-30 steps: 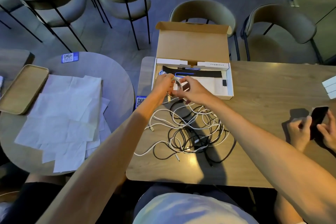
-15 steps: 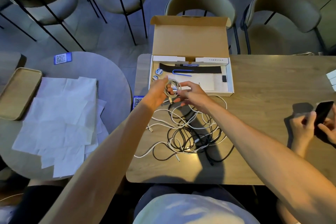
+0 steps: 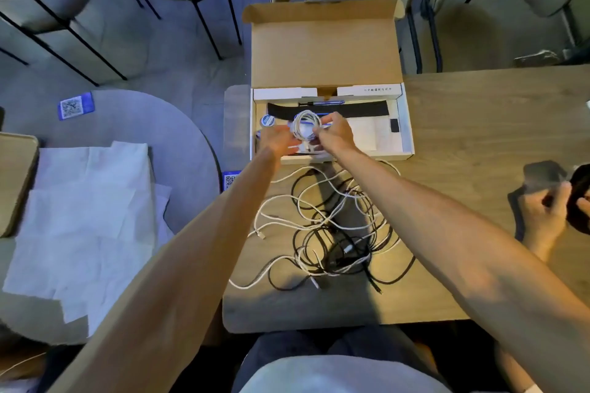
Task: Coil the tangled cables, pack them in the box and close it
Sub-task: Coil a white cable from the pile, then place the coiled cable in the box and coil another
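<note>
I hold a small white coil (image 3: 306, 125) of cable over the open box (image 3: 406, 124), just above its left half. My right hand (image 3: 336, 135) pinches the coil's right side and my left hand (image 3: 277, 139) curls round its lower left, though blur hides those fingers. The box sits at the desk's (image 3: 472, 124) far edge, near the far left corner, with its lid (image 3: 325, 51) upright. The tangle of cables (image 3: 332, 226), black and white, lies mid-desk, towards the near edge.

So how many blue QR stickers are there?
2. One sticker is on the round table, far side; the other peeks out beside the left arm. Papers could hide more.
</note>
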